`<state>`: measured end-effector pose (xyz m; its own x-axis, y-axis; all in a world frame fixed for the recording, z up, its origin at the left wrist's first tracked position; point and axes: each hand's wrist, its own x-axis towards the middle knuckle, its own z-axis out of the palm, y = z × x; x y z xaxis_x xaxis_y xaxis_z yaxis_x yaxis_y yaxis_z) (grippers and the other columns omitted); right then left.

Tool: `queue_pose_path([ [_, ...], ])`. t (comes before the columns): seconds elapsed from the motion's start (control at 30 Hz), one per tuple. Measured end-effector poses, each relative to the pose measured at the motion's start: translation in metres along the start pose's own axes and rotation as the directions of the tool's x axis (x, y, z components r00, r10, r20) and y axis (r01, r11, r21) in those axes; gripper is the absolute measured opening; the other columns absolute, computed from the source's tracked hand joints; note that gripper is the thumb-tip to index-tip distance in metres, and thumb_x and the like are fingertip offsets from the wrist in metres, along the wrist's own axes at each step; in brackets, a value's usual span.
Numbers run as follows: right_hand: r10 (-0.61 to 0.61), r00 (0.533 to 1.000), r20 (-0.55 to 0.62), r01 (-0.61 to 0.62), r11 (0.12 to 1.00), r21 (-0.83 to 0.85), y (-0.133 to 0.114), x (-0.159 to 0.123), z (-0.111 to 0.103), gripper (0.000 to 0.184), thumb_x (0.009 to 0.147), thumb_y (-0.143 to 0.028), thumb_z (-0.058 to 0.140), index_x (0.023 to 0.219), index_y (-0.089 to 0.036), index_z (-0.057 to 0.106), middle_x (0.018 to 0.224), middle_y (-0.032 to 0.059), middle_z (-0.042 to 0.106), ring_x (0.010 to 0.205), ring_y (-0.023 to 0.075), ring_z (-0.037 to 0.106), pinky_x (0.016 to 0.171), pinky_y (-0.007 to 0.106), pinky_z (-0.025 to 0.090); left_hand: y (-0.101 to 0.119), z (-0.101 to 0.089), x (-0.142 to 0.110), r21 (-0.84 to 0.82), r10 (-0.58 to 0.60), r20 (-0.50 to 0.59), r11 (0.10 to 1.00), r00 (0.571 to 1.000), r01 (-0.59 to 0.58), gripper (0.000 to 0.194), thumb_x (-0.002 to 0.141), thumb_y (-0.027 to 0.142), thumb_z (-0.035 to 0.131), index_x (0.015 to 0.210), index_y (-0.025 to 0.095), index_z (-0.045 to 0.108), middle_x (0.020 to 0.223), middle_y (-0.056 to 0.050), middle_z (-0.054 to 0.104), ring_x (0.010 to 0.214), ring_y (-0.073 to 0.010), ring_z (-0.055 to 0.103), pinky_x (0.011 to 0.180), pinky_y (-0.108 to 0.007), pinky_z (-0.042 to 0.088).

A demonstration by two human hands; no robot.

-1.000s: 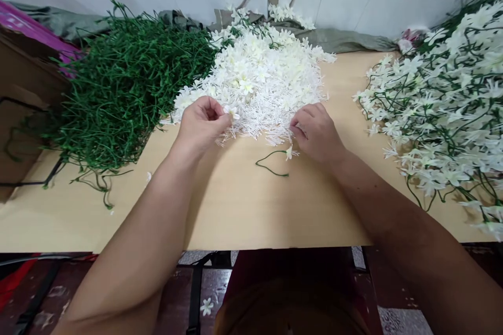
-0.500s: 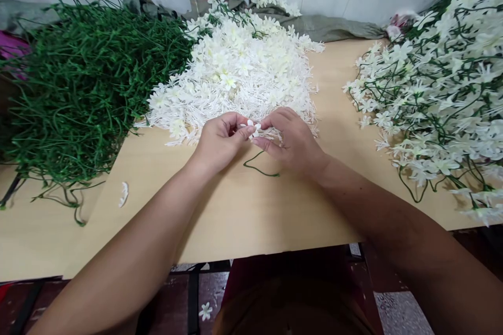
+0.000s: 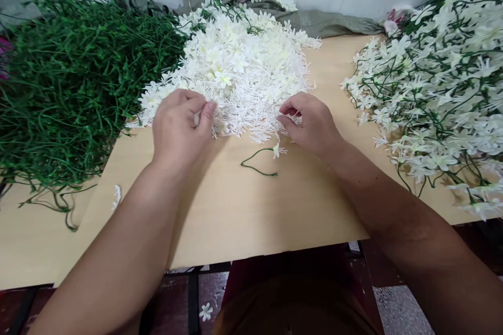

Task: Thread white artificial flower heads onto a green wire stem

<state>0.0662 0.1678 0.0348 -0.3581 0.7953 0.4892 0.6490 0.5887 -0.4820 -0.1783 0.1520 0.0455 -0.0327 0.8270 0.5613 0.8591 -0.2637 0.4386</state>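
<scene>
My left hand (image 3: 181, 123) is raised at the left front of a heap of loose white artificial flowers (image 3: 236, 57). Its fingers are curled with the thumb near the index finger; a scrap of white shows between them, too small to name. My right hand (image 3: 308, 120) is at the heap's right front edge, thumb and fingers bent together by the white stems. What its fingertips hold, if anything, is hidden. Between the hands, on the brown board (image 3: 251, 214), lies a curved green stem (image 3: 251, 166) with a small white flower (image 3: 277, 151) at its upper end.
A large pile of green artificial stems (image 3: 78, 84) fills the left. Finished-looking white flowers on green stems (image 3: 444, 99) are heaped at the right. A small white piece (image 3: 117, 197) lies at the board's left, and a white flower (image 3: 205, 312) is below the table edge.
My hands have moved apart from the white flower they both held, the left going left and the right slightly right and up. The green stem between them now shows a white flower at its end.
</scene>
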Motion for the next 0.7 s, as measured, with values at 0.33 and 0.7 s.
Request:
queue_pose_path([
  [0.33,0.011,0.984,0.177,0.028,0.975,-0.22,-0.001,-0.002,0.01,0.005,0.077,-0.012,0.064,0.078,-0.017,0.063,0.087,0.0114,0.062,0.087,0.0255,0.05,0.08,0.042,0.044,0.021,0.009,-0.006,-0.555,-0.304,0.21,0.745,0.929,0.369,0.007,0.071,0.016,0.072,0.077,0.018,0.068,0.062,0.002,0.059,0.057,-0.0093,0.049,0.055,-0.025,0.037],
  [0.7,0.186,0.982,0.031,-0.179,0.869,0.462,0.0,0.004,0.011,0.004,0.083,-0.016,0.057,0.083,-0.017,0.061,0.075,0.0007,0.062,0.068,0.0111,0.056,0.065,0.028,0.049,0.048,0.019,-0.013,-0.591,-0.354,0.45,0.57,0.819,0.571,0.016,0.068,0.011,0.073,0.077,0.017,0.061,0.052,0.005,0.057,0.047,-0.0096,0.055,0.052,-0.022,0.045],
])
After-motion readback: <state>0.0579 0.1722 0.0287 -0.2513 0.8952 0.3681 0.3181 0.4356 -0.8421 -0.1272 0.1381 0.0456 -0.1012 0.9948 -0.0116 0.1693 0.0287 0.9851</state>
